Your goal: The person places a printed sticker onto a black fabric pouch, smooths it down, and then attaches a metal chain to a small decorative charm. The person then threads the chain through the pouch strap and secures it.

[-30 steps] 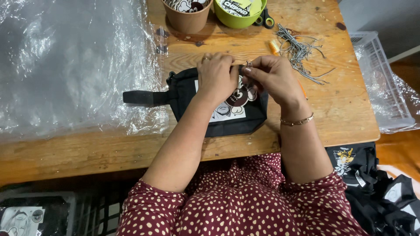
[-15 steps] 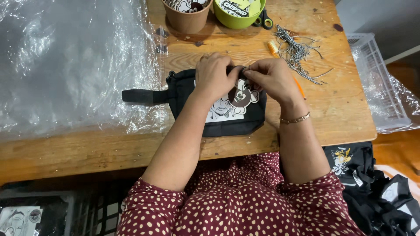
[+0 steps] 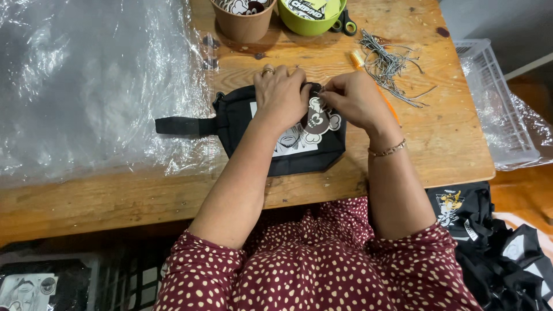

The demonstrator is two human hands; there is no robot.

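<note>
Pinching one black pouch (image 3: 288, 155) with our two hands, left hand (image 3: 282, 95), right hand (image 3: 351, 98), two cups, brown cup (image 3: 243, 26), green cup (image 3: 311, 23), on one desk (image 3: 449, 132)

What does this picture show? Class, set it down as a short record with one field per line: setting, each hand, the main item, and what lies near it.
Setting: wooden table, seen from above
Left hand: rests on the top edge of the black pouch, ring on one finger
Right hand: pinches at the pouch's top edge, bracelet on the wrist
Pouch: lies flat, strap pointing left, cartoon print on its face
Left of the pouch: clear plastic sheet
Behind: brown cup, green bowl, scissors
Right: bundle of cords, white crate
</note>
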